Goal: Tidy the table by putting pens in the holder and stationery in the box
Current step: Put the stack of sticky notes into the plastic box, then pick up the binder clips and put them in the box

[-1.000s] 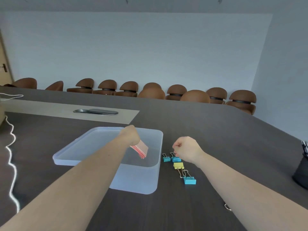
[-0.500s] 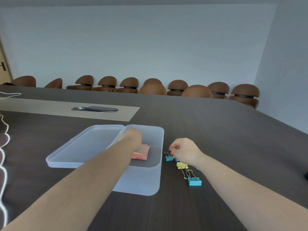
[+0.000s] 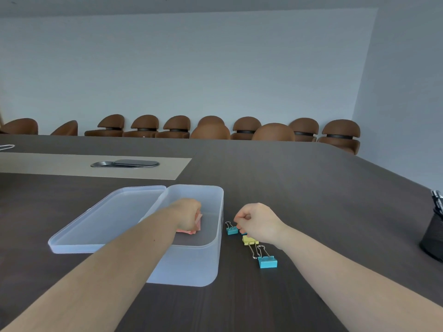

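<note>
A clear plastic box (image 3: 215,250) stands open on the dark table. My left hand (image 3: 188,212) reaches inside it and is closed on a small stack of pink sticky notes (image 3: 191,232), which lies on the box floor. Right of the box lie binder clips: a blue one (image 3: 232,230), a yellow one (image 3: 249,240) and another blue one (image 3: 268,261) nearer me. My right hand (image 3: 257,224) is curled over a further blue clip (image 3: 243,233), mostly hidden under the fingers and still on the table. A black mesh pen holder (image 3: 432,238) with pens (image 3: 437,200) stands at the far right edge.
The box's lid (image 3: 107,216) lies flat against its left side. A metal cable hatch (image 3: 124,163) sits in the beige strip further back. Brown chairs (image 3: 273,131) line the table's far edge. A white cable end (image 3: 7,146) shows at the left.
My left hand lowered the pink notes from mid-air down onto the box floor. My right hand stayed at the blue clips. The view shifted, bringing the pen holder back into sight.
</note>
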